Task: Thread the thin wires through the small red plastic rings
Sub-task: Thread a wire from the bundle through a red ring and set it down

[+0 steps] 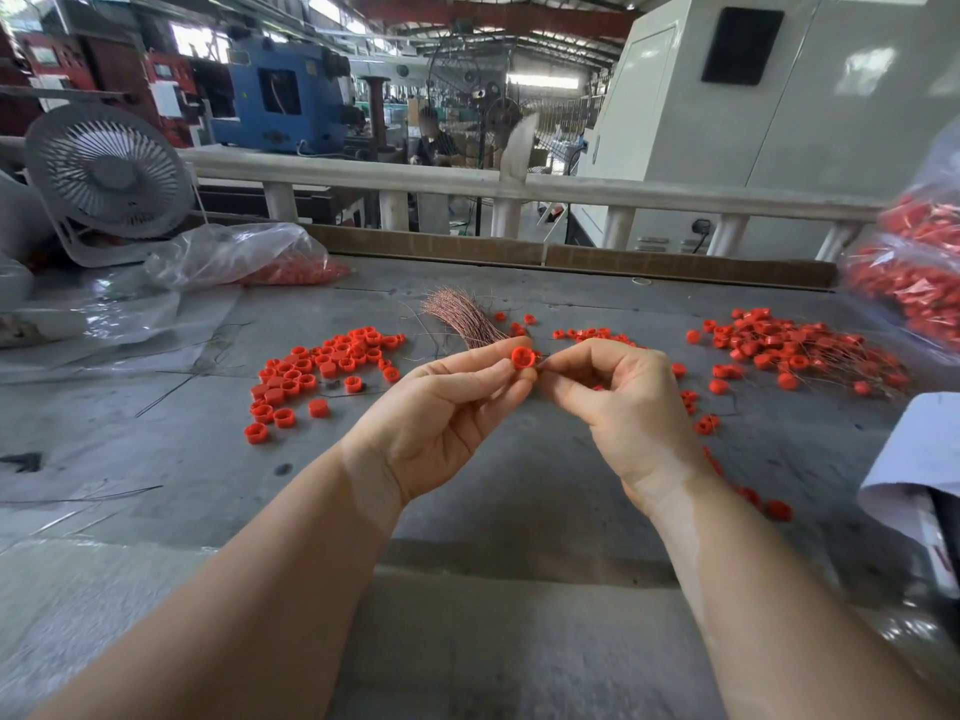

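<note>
Hands: left hand is pinching a red ring by its rim; right hand is pinching something fine at the ring's 3 o'clock, probably a wire, barely visible.
Ring: hovering above the table, centre.
Supplies: wire bundle at 12 o'clock; loose rings at 9 o'clock.
Handling: ring seeming light, rigid, rim-gripped; wire likely springy, best held near its tip.

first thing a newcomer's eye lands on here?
Most likely the two bare hands at centre: the left hand pinches a single red ring while the right hand pinches something thin beside it, probably a wire. Next come the bright red rings scattered on the grey table, in a loose pile at left and a wire-tangled pile at right, with the coppery wire bundle just behind the hands.
</note>
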The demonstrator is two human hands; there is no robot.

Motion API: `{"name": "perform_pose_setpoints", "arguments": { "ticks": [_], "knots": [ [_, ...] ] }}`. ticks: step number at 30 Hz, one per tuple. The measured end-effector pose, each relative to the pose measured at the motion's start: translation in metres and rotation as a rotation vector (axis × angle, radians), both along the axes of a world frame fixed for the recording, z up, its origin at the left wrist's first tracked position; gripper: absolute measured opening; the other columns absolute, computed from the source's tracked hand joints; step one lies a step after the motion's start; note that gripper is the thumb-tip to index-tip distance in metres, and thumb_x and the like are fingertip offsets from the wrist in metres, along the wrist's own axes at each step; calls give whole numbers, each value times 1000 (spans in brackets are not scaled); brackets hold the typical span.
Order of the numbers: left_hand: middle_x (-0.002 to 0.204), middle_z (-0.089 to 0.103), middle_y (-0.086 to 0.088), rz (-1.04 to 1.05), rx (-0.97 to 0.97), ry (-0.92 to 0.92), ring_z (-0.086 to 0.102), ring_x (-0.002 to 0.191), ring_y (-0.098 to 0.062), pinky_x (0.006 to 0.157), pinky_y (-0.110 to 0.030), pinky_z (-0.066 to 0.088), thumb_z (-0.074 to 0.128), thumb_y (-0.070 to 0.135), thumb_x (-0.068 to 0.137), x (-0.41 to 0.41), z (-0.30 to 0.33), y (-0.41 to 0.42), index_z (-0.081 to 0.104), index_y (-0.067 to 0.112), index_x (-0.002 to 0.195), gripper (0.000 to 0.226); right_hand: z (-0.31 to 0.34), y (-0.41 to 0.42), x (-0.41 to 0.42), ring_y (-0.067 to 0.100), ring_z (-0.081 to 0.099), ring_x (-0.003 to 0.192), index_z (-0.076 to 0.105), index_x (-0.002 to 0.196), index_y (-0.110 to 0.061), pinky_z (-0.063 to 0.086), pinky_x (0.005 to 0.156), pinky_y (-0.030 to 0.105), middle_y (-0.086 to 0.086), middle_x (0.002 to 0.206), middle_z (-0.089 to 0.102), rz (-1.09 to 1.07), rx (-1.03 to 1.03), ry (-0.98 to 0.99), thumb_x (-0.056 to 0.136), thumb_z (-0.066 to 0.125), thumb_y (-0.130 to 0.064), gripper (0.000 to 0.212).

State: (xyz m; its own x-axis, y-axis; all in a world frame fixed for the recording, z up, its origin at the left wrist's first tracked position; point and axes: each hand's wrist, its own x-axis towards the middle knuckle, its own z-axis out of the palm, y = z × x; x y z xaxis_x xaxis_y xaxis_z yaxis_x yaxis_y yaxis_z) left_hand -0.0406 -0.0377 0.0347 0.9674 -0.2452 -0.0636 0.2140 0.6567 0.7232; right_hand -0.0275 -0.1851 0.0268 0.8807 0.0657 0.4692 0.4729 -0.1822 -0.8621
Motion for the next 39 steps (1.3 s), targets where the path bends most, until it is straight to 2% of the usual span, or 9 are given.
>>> {"name": "perform_pose_setpoints", "arguments": {
  "ticks": [15, 28, 39],
  "knots": [
    [78, 72, -11, -14, 15, -39, 70, 73, -13, 65, -17, 56, 54, -6, 64, 1, -3, -3, 75, 1, 76, 26, -1, -3, 2, 3, 57, 62, 71, 67, -22, 47, 64, 14, -6, 62, 67, 18, 20, 26, 73, 75, -9, 15],
    [76, 71, -10, -23, -2, -55, 70, 72, -12, 65, -17, 56, 54, -6, 65, 0, -4, -3, 75, 2, 75, 25, -1, -3, 1, 7, 60, 67, 73, 71, -19, 49, 67, 17, 0, 68, 70, 65, 49, 69, 74, 74, -11, 8],
    [77, 71, -11, 4, -54, -20, 70, 70, -13, 62, -17, 56, 54, -6, 65, 1, -4, -2, 75, 1, 76, 25, -1, -1, 1, -6, 54, 55, 72, 76, -17, 39, 53, 6, -10, 61, 67, 95, 97, 85, 81, 66, -2, 16]
  ]
}}
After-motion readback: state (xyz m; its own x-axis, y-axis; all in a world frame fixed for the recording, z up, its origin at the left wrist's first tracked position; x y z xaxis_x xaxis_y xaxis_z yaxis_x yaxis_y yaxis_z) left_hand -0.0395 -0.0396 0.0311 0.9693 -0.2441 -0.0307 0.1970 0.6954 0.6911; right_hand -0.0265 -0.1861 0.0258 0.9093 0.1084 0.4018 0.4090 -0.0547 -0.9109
